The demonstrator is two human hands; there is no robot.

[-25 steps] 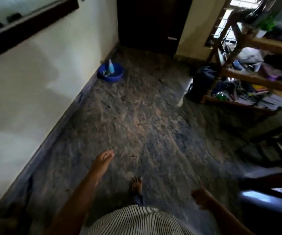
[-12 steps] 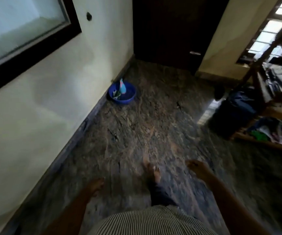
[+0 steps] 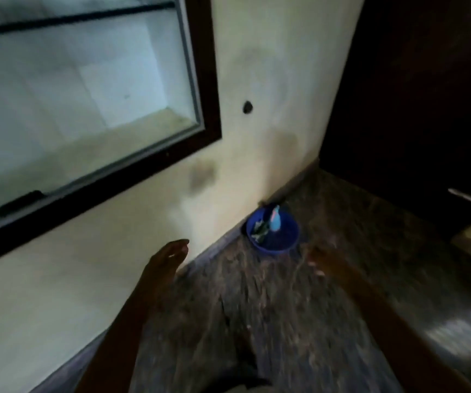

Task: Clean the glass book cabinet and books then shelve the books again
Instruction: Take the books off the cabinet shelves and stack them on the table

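Head view, looking down along a cream plaster wall (image 3: 271, 80). Hanging loose over the floor: left hand (image 3: 169, 259), fingers straight and relaxed, holding nothing; right hand (image 3: 323, 263), smeared by blur, seeming likewise released and empty.

Sitting on the left, set into the wall: glass book cabinet (image 3: 87, 95), a flat pane inside a thick dark wooden frame (image 3: 210, 80), with a pale interior showing behind it. No books showing anywhere in this view.

Resting farther off at the foot of the wall: a round blue plastic basin (image 3: 271, 249), carrying a slim light-blue spray bottle (image 3: 275, 221) standing upright beside something crumpled, probably a cloth, too blurred for certainty.

Probably fetching the cleaning kit. Doing it well:
- bending close and gripping the basin by its rim with both hands;
- keeping it level so the bottle is not toppling;
- treading carefully on the glossy, mottled stone floor (image 3: 285, 321).

Looming on the far right: a dark door (image 3: 427, 95).
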